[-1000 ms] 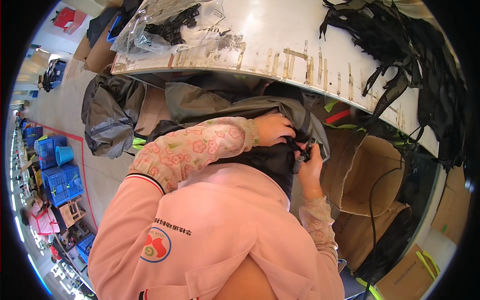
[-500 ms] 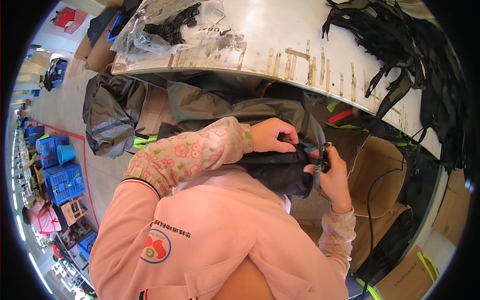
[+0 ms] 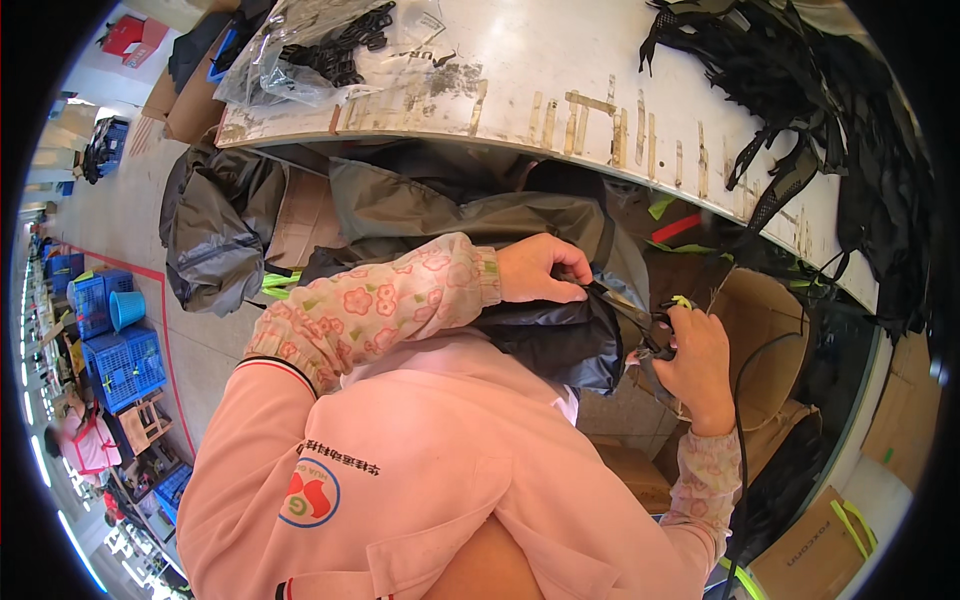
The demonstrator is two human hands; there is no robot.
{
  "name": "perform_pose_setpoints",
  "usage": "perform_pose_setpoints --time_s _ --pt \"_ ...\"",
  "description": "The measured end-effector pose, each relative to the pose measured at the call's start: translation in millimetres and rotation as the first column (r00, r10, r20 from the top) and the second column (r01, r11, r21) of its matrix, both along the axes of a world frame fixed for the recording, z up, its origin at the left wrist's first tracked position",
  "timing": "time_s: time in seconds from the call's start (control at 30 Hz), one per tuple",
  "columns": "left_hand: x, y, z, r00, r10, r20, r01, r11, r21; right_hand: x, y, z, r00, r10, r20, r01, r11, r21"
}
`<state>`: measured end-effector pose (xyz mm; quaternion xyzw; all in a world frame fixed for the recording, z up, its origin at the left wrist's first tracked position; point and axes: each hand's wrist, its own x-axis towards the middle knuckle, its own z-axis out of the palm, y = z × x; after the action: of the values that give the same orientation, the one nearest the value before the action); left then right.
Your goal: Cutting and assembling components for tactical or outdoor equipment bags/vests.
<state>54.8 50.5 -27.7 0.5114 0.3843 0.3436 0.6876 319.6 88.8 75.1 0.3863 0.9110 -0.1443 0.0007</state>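
Note:
My left hand (image 3: 540,268) pinches the edge of a black fabric piece (image 3: 562,345) that lies across my lap. A pair of scissors (image 3: 622,303) is in my right hand (image 3: 700,368), its fingers through the dark handles. The blades point left toward the fabric edge by my left fingertips. Whether they touch the cloth I cannot tell. Just beyond both hands, olive-grey fabric (image 3: 530,213) bulges out below the table edge.
Ahead stands a white table (image 3: 540,70) with tape strips along its edge. Black straps (image 3: 800,90) hang off its right side; a clear bag of black buckles (image 3: 335,55) lies at left. An open cardboard box (image 3: 765,325) and a black cable (image 3: 742,420) are beside my right arm.
My right hand has moved right and slightly down, and the scissors now point toward the fabric with the blades in sight. The left hand keeps its grip.

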Motion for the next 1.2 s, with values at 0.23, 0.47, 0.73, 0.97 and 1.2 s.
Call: perform_pose_setpoints --time_s 0.23,0.47,0.73,0.97,1.2 --pt "2.3 1.3 -2.6 0.999 -0.036 -0.002 0.036 0.999 0.017 -5.3 4.9 -1.0 0.999 0.048 -0.005 -0.048 0.999 -0.007" --pt "2.5 1.8 -1.2 0.998 -0.056 0.01 0.056 0.998 -0.018 -0.7 6.0 -3.0 0.997 0.064 0.034 -0.064 0.998 0.01" --pt "-3.6 -3.6 -2.0 0.998 -0.062 0.03 0.061 0.998 0.013 0.2 4.8 -11.2 0.999 -0.035 -0.026 0.032 0.996 -0.087" --pt "-63.8 -29.9 34.3 0.963 0.264 -0.06 -0.228 0.91 0.346 -29.9 -16.9 -45.2 0.858 -0.443 -0.26 0.182 0.737 -0.651" --pt "-186.5 -138.5 26.9 0.609 0.606 -0.511 -0.513 0.793 0.329 -40.9 -16.4 -65.2 0.895 -0.357 -0.267 0.158 0.815 -0.557"
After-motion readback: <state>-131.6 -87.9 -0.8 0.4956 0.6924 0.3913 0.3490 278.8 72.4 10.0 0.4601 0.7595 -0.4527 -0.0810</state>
